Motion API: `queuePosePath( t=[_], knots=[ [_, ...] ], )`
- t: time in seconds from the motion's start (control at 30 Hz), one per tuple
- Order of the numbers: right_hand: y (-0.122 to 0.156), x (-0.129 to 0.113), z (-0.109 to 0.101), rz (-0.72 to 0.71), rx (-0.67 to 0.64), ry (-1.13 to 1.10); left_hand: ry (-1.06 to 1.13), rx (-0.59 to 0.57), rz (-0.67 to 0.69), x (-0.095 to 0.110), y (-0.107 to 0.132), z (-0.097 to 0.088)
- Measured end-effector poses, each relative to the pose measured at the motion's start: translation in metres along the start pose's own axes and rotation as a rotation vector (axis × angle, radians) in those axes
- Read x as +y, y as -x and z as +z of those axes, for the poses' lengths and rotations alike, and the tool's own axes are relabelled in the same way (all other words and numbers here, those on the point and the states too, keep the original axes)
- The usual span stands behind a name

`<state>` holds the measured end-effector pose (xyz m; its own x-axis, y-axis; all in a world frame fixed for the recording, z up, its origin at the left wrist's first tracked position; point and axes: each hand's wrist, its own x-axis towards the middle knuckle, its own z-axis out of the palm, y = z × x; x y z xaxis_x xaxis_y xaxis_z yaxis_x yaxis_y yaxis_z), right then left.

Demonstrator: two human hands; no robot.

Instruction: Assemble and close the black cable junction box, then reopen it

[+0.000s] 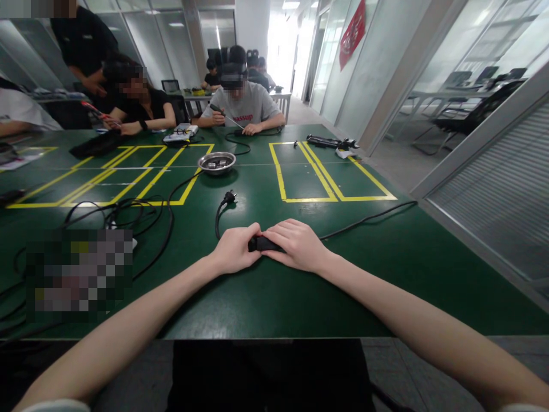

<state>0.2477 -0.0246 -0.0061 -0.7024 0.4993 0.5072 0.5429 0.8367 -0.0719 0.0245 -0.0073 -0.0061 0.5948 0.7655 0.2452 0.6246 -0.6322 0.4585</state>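
Note:
My left hand and my right hand meet at the middle of the green table, both closed around a small black object that rests on the surface. A thin black cable runs from under my right hand toward the right. Just beyond my left hand a black power plug lies at the end of a curled cord. Most of the black object is hidden by my fingers.
A metal bowl sits among yellow tape rectangles. Tangled black cables lie to the left. A black tool lies at the far right. Several people sit across the table; one holds a soldering iron.

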Motion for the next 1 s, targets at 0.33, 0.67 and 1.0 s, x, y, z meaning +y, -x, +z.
queuePosePath(
  t=[0.33, 0.67, 1.0],
  knots=[
    [0.009, 0.012, -0.009, -0.055, 0.005, 0.073, 0.03, -0.02, 0.005, 0.007, 0.001, -0.003],
    [0.023, 0.031, -0.016, -0.062, 0.003, 0.019, 0.007, -0.035, -0.007, 0.008, 0.0, -0.009],
    [0.017, 0.015, -0.015, -0.222, 0.158, 0.122, 0.307, -0.225, -0.147, 0.011, -0.006, -0.017]
  ],
)
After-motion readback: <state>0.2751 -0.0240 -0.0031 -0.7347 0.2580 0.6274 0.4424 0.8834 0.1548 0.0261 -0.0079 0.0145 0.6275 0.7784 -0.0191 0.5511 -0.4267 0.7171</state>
